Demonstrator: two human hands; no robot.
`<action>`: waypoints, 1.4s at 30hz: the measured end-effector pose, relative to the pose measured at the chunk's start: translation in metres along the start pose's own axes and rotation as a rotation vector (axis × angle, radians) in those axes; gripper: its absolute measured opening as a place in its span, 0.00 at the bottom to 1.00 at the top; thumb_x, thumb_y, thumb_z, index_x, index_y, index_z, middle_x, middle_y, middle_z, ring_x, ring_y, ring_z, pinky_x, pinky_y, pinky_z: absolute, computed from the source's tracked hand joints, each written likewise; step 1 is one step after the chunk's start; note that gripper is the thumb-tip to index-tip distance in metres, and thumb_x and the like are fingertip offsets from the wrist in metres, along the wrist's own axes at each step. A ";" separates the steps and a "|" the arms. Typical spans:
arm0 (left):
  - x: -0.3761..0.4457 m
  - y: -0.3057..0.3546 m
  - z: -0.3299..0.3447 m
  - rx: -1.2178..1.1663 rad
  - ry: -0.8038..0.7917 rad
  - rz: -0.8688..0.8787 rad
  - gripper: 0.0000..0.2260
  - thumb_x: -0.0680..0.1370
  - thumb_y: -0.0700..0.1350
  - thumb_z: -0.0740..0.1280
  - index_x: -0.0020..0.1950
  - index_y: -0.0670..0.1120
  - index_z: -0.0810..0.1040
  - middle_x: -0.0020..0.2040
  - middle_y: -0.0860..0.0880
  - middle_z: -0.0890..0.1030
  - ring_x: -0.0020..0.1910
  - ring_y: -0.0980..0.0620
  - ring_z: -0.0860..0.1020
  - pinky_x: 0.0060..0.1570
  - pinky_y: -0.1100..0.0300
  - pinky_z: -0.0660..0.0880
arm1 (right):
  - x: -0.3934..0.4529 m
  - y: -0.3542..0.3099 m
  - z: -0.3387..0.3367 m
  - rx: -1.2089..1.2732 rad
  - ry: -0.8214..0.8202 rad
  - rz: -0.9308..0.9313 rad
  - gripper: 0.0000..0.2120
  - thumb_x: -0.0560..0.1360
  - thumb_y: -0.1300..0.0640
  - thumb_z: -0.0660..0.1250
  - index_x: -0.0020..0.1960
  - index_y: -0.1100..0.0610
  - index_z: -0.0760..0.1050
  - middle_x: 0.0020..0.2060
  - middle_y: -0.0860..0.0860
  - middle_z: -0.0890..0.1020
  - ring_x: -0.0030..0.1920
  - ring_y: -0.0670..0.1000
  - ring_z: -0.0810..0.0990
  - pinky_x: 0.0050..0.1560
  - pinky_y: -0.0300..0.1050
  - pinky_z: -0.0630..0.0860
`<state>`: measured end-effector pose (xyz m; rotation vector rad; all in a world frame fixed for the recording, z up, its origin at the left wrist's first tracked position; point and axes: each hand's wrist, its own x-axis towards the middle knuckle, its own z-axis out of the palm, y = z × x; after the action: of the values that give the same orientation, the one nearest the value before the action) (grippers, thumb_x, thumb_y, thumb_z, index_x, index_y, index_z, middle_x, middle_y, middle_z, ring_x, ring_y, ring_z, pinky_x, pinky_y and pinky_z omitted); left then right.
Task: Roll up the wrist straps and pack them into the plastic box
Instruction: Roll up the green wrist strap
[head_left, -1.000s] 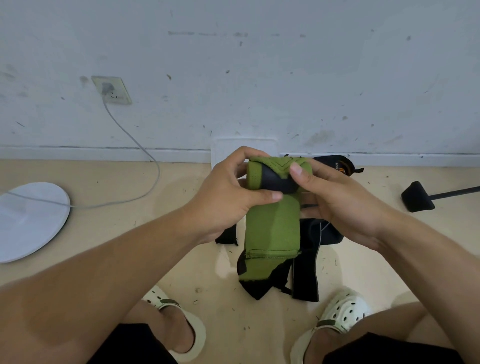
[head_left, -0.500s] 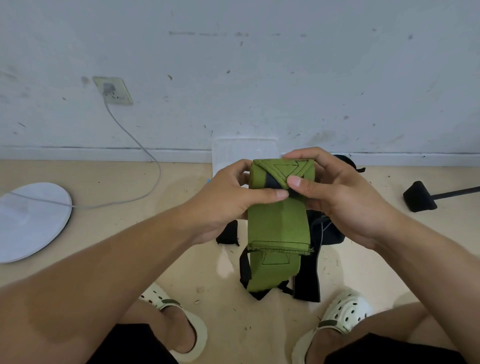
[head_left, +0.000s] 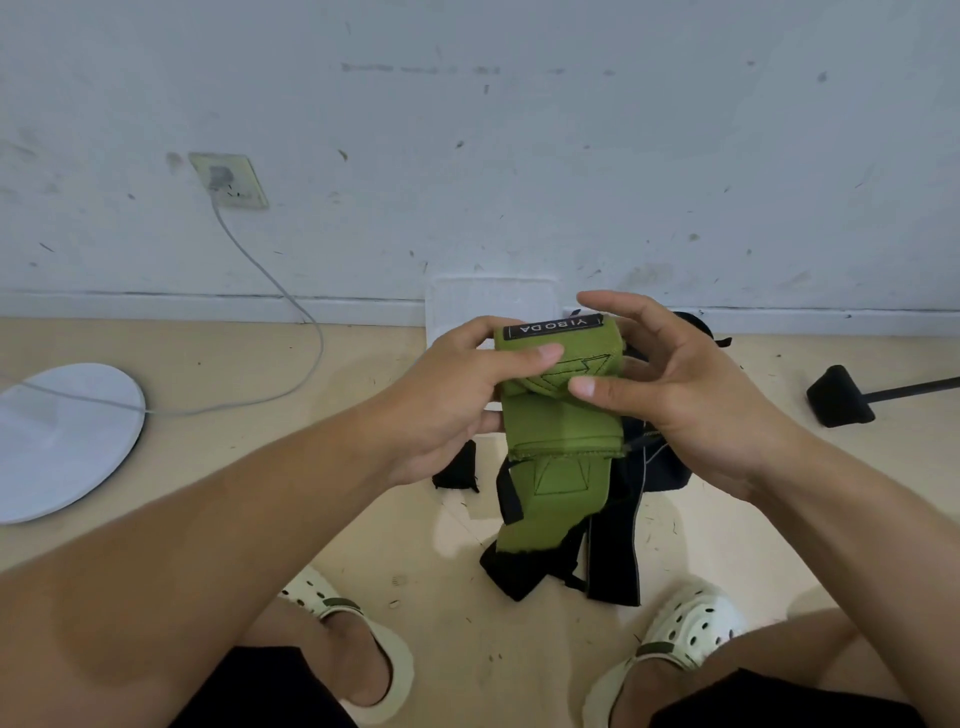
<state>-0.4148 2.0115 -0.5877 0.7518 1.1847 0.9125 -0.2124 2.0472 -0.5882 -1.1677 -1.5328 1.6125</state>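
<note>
The green wrist strap (head_left: 563, 415) roll has turned further since the earlier frame, exposing its black label. Left hand (head_left: 457, 395) grips the roll; right hand (head_left: 691, 395) fingers have loosened, thumb touching.

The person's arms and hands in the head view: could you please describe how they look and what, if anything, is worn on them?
Both forearms are bare, with no sleeves in view. The left hand and the right hand wear no gloves, and no rings, watch or bands show on the wrists or on the fingers that can be seen. The fingernails are short and plain.
</note>
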 end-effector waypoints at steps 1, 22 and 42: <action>0.001 0.000 -0.001 -0.013 0.015 0.010 0.17 0.78 0.43 0.74 0.67 0.45 0.78 0.59 0.44 0.86 0.53 0.48 0.86 0.52 0.51 0.83 | 0.001 -0.002 -0.001 0.032 -0.003 0.029 0.30 0.69 0.59 0.77 0.69 0.46 0.76 0.62 0.49 0.83 0.57 0.54 0.86 0.56 0.49 0.84; 0.005 -0.004 -0.008 0.078 -0.095 0.008 0.25 0.74 0.37 0.77 0.69 0.48 0.77 0.61 0.48 0.86 0.59 0.50 0.85 0.60 0.52 0.81 | 0.003 -0.002 -0.003 0.093 -0.067 0.077 0.21 0.73 0.55 0.72 0.66 0.55 0.77 0.59 0.56 0.86 0.57 0.58 0.86 0.59 0.57 0.83; 0.018 -0.008 -0.043 1.001 0.135 0.120 0.29 0.77 0.28 0.61 0.72 0.54 0.73 0.60 0.55 0.81 0.65 0.54 0.76 0.52 0.67 0.72 | 0.004 0.000 -0.005 0.086 -0.009 0.066 0.22 0.72 0.55 0.72 0.66 0.55 0.77 0.59 0.56 0.86 0.60 0.60 0.85 0.65 0.66 0.78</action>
<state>-0.4527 2.0248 -0.6121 1.5826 1.7389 0.4153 -0.2098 2.0529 -0.5889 -1.1769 -1.4291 1.7117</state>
